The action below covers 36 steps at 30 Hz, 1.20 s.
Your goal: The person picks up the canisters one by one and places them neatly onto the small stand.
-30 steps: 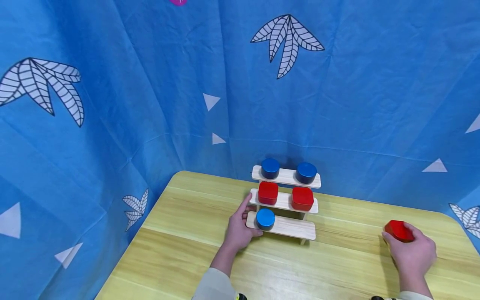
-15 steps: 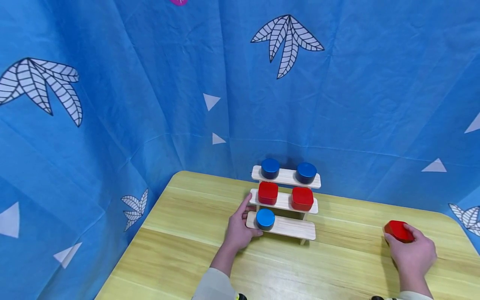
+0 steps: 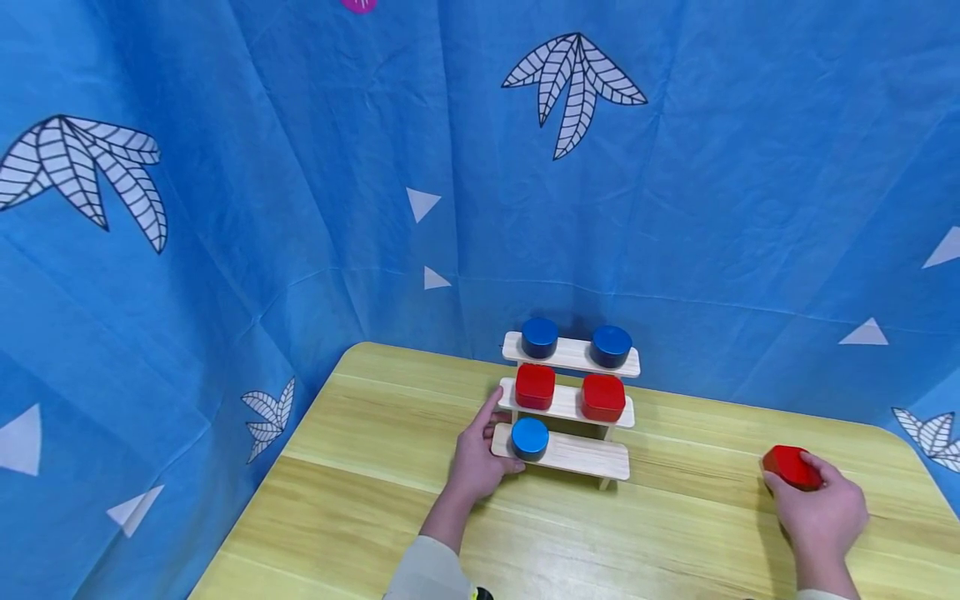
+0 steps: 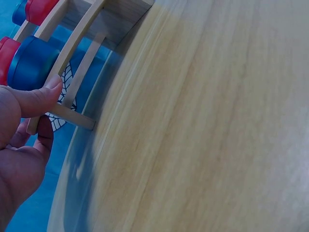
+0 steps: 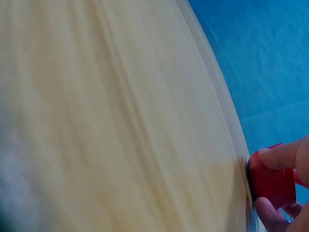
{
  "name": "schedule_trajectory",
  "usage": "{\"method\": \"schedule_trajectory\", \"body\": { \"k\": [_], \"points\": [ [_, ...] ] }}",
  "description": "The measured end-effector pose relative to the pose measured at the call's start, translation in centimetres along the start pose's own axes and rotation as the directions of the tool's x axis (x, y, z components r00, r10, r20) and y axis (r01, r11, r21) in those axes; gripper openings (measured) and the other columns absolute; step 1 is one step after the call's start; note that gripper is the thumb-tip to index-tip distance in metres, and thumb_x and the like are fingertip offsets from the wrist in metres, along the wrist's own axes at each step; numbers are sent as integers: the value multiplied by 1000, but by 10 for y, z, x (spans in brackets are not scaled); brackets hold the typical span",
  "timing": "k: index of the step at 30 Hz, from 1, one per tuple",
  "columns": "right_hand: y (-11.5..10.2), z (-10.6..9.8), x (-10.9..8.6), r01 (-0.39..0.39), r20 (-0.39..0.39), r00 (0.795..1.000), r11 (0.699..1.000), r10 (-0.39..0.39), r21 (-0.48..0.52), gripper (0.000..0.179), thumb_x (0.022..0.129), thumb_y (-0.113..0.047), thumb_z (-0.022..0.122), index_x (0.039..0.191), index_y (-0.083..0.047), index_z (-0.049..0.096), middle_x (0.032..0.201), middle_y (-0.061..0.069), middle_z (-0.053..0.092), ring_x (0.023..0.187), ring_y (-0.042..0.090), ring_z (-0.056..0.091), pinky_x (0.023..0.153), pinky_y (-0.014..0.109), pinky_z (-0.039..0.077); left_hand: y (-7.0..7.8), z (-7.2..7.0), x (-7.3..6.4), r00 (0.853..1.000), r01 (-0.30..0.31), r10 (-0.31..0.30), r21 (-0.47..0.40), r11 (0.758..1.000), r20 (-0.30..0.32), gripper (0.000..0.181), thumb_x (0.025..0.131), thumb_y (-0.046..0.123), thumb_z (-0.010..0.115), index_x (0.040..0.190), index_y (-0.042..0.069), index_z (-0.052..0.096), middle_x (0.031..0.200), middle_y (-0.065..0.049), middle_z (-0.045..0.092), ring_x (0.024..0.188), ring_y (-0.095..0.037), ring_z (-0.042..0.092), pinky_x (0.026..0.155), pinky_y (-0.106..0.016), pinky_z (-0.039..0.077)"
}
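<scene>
A three-tier wooden display stand (image 3: 588,457) stands at the table's back. My left hand (image 3: 480,458) grips the left end of its lowest tier; thumb and fingers pinch the board in the left wrist view. Beside that thumb, a round blue tin (image 3: 530,438) sits on the left of this tier. Two red tins with cut corners, a left one (image 3: 536,386) and a right one (image 3: 603,397), occupy the middle tier. Far right, my right hand (image 3: 825,508) holds another red tin (image 3: 787,465) between thumb and fingers, at or just above the tabletop; contact is unclear.
Two round blue tins, one left (image 3: 540,337) and one right (image 3: 611,345), sit on the top tier. A blue patterned cloth (image 3: 525,233) hangs behind and left of the wooden table (image 3: 360,483). The table's rounded back edge runs close behind the stand.
My right hand has shifted slightly left with the red tin in its grasp. The left hand keeps its hold on the stand, which has not visibly moved.
</scene>
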State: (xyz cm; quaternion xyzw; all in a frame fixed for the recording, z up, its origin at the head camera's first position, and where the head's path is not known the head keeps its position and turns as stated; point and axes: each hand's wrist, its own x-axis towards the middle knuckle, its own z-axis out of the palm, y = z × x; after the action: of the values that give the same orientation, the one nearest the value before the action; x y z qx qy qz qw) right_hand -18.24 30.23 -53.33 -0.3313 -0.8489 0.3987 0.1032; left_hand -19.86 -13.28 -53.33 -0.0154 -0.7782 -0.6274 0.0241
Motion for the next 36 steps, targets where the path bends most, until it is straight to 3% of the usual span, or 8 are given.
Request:
{"method": "schedule_trajectory", "body": {
  "k": [11, 22, 36],
  "points": [
    [1, 1, -4, 15, 10, 1000, 1000, -15, -3, 72, 88, -28, 74, 149, -4, 46, 148, 31, 39, 135, 50, 33, 99, 63, 39, 0, 0, 0, 1000, 2, -2, -14, 1000, 5, 127, 60, -19, 86, 152, 50, 33, 125, 1, 57, 110, -25, 57, 78, -33, 58],
    [-2, 4, -10, 42, -13, 999, 999, -42, 19, 70, 87, -28, 75, 147, -4, 49, 144, 31, 44, 132, 49, 37, 103, 62, 33, 1, 0, 1, 1000, -8, 8, 23, 1000, 3, 126, 60, -18, 87, 153, 47, 33, 124, 2, 58, 108, -24, 58, 81, -31, 57],
    [-6, 4, -22, 62, -30, 998, 997, -61, 48, 71, 85, -35, 79, 145, -6, 53, 144, 27, 47, 128, 46, 43, 99, 58, 38, 1, 2, 1, 1000, 12, -11, 18, 1000, -4, 125, 60, -17, 87, 153, 47, 33, 124, 2, 58, 110, -24, 57, 81, -31, 57]
  ]
}}
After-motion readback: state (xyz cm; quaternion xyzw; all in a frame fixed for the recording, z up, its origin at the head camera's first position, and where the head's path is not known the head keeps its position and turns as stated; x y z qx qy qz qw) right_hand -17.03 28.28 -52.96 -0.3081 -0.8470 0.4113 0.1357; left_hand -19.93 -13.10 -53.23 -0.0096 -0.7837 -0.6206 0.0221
